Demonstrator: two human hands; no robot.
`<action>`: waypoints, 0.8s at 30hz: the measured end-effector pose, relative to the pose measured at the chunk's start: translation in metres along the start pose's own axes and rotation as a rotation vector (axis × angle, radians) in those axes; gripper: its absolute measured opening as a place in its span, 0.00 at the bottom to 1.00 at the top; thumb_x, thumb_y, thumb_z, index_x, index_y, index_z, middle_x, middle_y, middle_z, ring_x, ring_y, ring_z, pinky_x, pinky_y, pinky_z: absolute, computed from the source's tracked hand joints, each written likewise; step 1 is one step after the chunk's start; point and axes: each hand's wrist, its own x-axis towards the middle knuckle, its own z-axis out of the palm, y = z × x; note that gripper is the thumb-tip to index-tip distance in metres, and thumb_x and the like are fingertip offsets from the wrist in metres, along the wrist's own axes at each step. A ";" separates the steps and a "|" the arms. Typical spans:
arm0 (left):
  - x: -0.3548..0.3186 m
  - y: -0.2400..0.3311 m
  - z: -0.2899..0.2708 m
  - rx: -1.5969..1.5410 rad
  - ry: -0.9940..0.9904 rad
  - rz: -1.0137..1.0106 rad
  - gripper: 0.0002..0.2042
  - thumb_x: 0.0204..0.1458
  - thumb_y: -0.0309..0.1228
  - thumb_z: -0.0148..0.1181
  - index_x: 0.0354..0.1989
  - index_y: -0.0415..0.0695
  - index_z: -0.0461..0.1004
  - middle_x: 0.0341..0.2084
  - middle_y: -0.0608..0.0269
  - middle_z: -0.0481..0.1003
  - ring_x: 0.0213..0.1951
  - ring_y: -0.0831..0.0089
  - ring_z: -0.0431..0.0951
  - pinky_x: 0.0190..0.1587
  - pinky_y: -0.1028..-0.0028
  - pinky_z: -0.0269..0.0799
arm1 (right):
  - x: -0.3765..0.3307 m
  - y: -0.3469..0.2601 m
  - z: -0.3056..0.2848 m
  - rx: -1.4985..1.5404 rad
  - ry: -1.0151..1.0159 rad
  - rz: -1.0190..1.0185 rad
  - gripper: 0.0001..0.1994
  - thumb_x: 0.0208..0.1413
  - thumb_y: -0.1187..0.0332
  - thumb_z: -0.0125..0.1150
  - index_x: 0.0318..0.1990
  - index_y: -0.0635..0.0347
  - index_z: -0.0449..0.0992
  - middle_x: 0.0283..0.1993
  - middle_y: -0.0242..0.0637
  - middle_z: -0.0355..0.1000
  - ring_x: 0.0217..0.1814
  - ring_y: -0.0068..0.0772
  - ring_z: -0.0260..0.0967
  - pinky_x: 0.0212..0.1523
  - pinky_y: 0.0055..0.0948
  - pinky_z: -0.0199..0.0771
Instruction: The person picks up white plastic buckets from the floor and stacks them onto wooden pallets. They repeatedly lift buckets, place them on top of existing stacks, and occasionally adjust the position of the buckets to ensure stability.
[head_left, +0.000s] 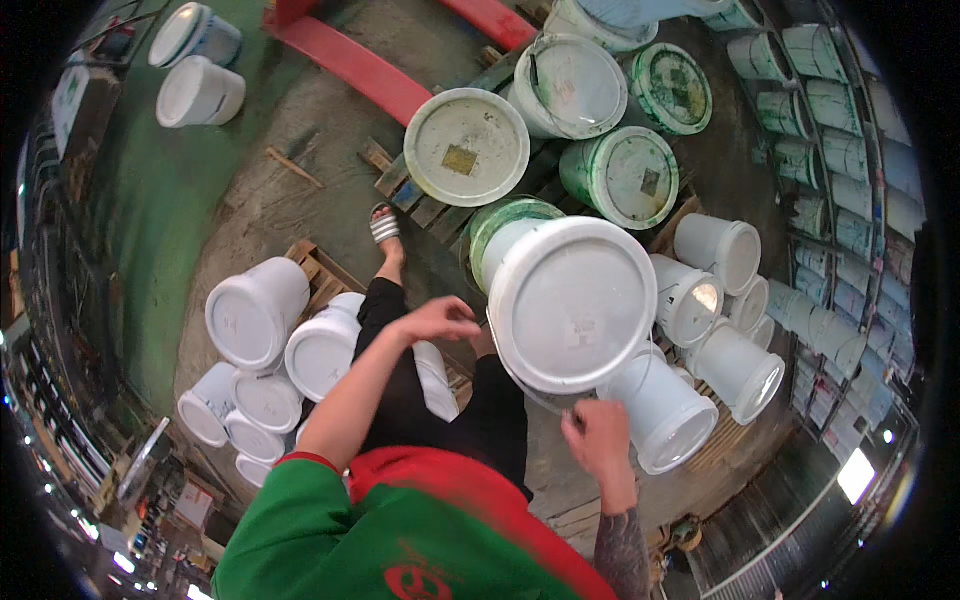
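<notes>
A white plastic bucket (pixel 570 305) is held up close in front of me, its round bottom facing me. A thin wire handle loops from its left side down under it. My right hand (pixel 600 438) is closed around that wire just below the bucket. My left hand (pixel 437 320) reaches in from the left, and its curled fingertips meet the bucket's left edge where the wire attaches. Under the bucket stands an open green-rimmed pail (pixel 510 225), mostly hidden.
Lidded green-and-white pails (pixel 467 147) stand on wooden pallets (pixel 400 185) ahead. Stacks of empty white buckets lie on their sides at left (pixel 257 312) and right (pixel 720 250). A red beam (pixel 360 65) crosses the floor. Racks of pails (pixel 830 100) line the right side. My sandalled foot (pixel 385 225) is below.
</notes>
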 end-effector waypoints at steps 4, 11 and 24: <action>0.118 0.007 -0.162 0.254 0.550 0.099 0.22 0.58 0.48 0.64 0.47 0.39 0.73 0.38 0.62 0.75 0.31 0.75 0.70 0.35 0.73 0.70 | 0.015 -0.007 0.050 0.018 -0.001 0.082 0.13 0.52 0.62 0.63 0.20 0.56 0.70 0.21 0.41 0.68 0.31 0.50 0.68 0.40 0.48 0.62; 0.214 0.059 -0.268 -0.156 0.738 0.142 0.42 0.48 0.57 0.70 0.61 0.35 0.61 0.54 0.51 0.72 0.54 0.63 0.74 0.52 0.61 0.73 | 0.037 -0.004 0.093 0.006 -0.024 0.231 0.13 0.49 0.66 0.65 0.19 0.57 0.69 0.20 0.41 0.66 0.30 0.50 0.67 0.38 0.46 0.61; 0.213 0.049 -0.267 -0.139 0.762 0.217 0.37 0.49 0.55 0.70 0.56 0.37 0.66 0.45 0.59 0.75 0.45 0.70 0.76 0.43 0.69 0.74 | 0.052 0.006 0.099 0.083 -0.099 0.208 0.05 0.49 0.67 0.63 0.32 0.56 0.80 0.30 0.41 0.77 0.37 0.48 0.74 0.45 0.44 0.64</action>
